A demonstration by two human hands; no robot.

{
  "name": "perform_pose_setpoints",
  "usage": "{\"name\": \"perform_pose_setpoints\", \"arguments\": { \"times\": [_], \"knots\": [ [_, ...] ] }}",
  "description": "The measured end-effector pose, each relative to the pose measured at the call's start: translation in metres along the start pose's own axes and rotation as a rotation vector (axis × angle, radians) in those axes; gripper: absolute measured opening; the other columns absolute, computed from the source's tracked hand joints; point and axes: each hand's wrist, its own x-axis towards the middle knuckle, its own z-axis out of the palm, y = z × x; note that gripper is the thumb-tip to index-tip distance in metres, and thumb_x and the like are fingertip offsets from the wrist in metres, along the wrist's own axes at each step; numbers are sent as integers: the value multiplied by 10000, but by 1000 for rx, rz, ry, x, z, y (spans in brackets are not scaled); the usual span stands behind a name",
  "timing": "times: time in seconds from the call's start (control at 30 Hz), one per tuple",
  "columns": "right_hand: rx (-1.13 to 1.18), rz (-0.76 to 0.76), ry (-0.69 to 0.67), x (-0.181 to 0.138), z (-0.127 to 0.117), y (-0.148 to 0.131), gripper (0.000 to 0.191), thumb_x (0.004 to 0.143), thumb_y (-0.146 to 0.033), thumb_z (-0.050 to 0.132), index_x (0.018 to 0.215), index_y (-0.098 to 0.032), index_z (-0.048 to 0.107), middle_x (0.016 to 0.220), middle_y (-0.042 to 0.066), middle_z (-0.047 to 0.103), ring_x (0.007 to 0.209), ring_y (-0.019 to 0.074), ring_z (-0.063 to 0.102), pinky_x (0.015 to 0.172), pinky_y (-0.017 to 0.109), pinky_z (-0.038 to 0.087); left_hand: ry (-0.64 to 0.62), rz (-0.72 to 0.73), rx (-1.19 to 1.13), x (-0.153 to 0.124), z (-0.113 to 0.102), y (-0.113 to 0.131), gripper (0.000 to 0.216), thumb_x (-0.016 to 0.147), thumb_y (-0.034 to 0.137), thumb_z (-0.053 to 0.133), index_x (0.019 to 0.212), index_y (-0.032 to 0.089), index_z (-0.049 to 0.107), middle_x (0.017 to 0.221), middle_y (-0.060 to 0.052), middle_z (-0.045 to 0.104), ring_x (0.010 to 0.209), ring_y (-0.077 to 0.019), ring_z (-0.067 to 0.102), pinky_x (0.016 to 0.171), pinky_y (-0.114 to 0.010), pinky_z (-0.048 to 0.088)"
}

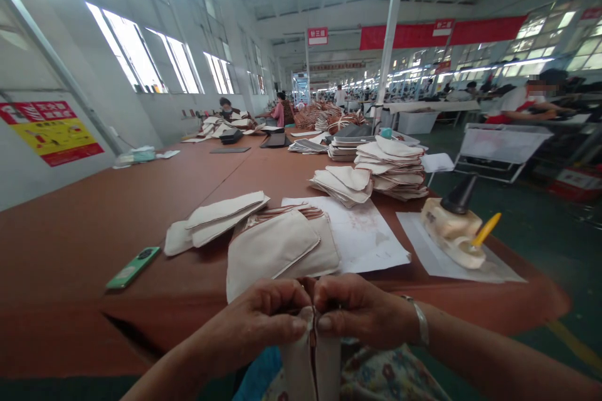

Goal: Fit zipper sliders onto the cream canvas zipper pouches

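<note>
My left hand (266,316) and my right hand (360,313) are pressed together at the near table edge, both pinching the top of a cream fabric piece (310,366) that hangs down toward my lap. The fingers of both hands are closed on its folded edge. A silver bracelet (420,321) circles my right wrist. Just beyond my hands lies a small stack of similar cream pieces (279,250) on the brown table (94,238).
More cream stacks lie at left (214,219) and farther back (390,166). A green phone (133,267) lies at left. A glue container with yellow brush (458,232) sits on paper at right. Other people work at the far end.
</note>
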Motion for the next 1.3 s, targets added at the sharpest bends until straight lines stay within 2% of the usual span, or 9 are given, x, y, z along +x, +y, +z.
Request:
{"name": "perform_pose_setpoints", "arguments": {
  "times": [0.23,0.37,0.53,0.63,0.73,0.93,1.07,1.2,1.3],
  "knots": [
    [-9,70,68,-9,-1,-1,300,947,-390,540,778,-143,521,740,-10,439,655,95,370,564,202,302,61,-39,28,8,6,-3,284,783,374,752,805,101,675,746,-64,679,662,-132,543,621,-217,388],
    [70,134,111,-12,1,3,320,947,-437,519,801,-153,502,701,-23,417,605,88,345,520,199,276,112,-56,50,12,9,-6,229,790,328,708,778,104,661,703,-39,643,606,-104,470,569,-200,338],
    [22,168,216,-9,5,4,383,891,-509,570,777,-150,496,703,-22,437,631,94,350,546,201,292,226,-44,325,14,19,-5,194,842,302,594,751,133,623,678,10,547,621,-112,411,549,-204,313],
    [-19,200,251,-5,5,1,361,782,-451,704,776,-145,514,704,-19,488,637,97,374,561,204,311,295,-9,499,16,22,-3,169,844,240,554,714,140,599,671,25,510,639,-117,406,552,-201,318],
    [-20,234,278,-4,4,1,305,789,-403,679,743,-133,545,698,10,552,637,110,426,575,218,348,325,-3,583,18,21,-4,191,857,239,540,706,141,602,666,24,523,633,-119,418,545,-203,309],
    [7,263,345,-5,1,2,234,772,-333,682,751,-114,602,654,8,575,592,97,425,546,206,347,267,-17,404,23,14,-10,260,834,368,618,767,120,661,668,16,527,623,-117,393,549,-213,287],
    [-48,268,402,-3,4,1,155,730,-250,695,749,-102,654,636,0,571,571,88,410,525,198,333,300,-80,338,27,12,-13,214,752,319,669,693,114,666,617,25,499,570,-101,327,495,-213,217],
    [-58,200,445,-4,8,5,58,710,-134,639,748,-107,672,686,26,639,612,110,493,566,208,384,305,-118,283,30,16,-17,140,724,248,626,668,120,632,577,36,461,532,-87,286,479,-218,190],
    [-18,51,382,-10,9,6,112,737,-90,588,803,-125,670,740,33,648,650,121,535,603,219,422,307,-126,218,27,24,-15,112,680,236,628,670,125,616,592,27,495,532,-83,310,489,-208,214]
  ]
}}
